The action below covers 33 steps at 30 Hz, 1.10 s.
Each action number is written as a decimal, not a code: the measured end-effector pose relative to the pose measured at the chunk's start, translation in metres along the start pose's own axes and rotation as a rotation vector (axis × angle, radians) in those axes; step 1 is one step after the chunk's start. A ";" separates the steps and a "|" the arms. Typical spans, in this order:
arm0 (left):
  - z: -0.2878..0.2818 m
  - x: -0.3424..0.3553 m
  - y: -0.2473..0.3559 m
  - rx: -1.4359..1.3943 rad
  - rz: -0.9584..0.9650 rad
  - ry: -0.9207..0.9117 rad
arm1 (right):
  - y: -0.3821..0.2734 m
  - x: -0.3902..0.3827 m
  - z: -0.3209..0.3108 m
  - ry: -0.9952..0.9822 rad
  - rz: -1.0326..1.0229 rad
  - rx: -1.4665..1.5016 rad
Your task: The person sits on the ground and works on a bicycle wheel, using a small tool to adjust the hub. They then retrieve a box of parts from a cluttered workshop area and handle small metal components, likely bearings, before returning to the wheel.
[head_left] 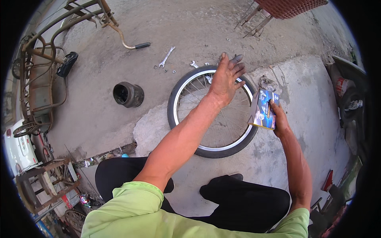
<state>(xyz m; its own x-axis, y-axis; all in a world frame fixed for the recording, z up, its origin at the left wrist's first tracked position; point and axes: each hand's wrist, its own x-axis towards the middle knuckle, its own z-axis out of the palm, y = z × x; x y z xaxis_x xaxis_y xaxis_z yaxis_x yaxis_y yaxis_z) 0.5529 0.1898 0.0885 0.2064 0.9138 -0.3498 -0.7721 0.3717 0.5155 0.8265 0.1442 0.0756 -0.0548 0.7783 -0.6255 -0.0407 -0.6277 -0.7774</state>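
My right hand (280, 119) grips a blue printed cardboard box (265, 107), its thumb lying across the printed face. The box is held above the right edge of a bicycle wheel (238, 146) with a black tyre and silver rim, which lies flat on the ground. Over the far part of that wheel, my left hand (226, 81) is stretched out with its fingers apart and nothing in it. Beyond the wheel lie an open-end wrench (167, 56) and a second wrench (194, 64), with several nuts scattered near them. Part of the wheel is hidden behind my left forearm.
A dark round pot (128, 95) stands left of the wheel. At the far left is a rusty tricycle frame (41, 79) with a handlebar. A woven red-brown seat (291, 8) is at the far right. A wooden frame (47, 186) and clutter line the near left.
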 end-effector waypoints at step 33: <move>0.461 -1.310 0.049 -0.041 -0.649 1.558 | -0.452 -0.629 0.301 -0.870 -0.024 -1.397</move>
<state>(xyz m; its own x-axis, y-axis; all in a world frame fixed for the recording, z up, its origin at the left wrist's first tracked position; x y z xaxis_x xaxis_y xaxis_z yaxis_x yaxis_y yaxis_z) 0.5219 -0.9138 0.9328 -0.2544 -0.4056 -0.8779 -0.8232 0.5672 -0.0235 0.5786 -0.0663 0.8402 -0.5965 0.2412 -0.7655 0.7997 0.2599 -0.5412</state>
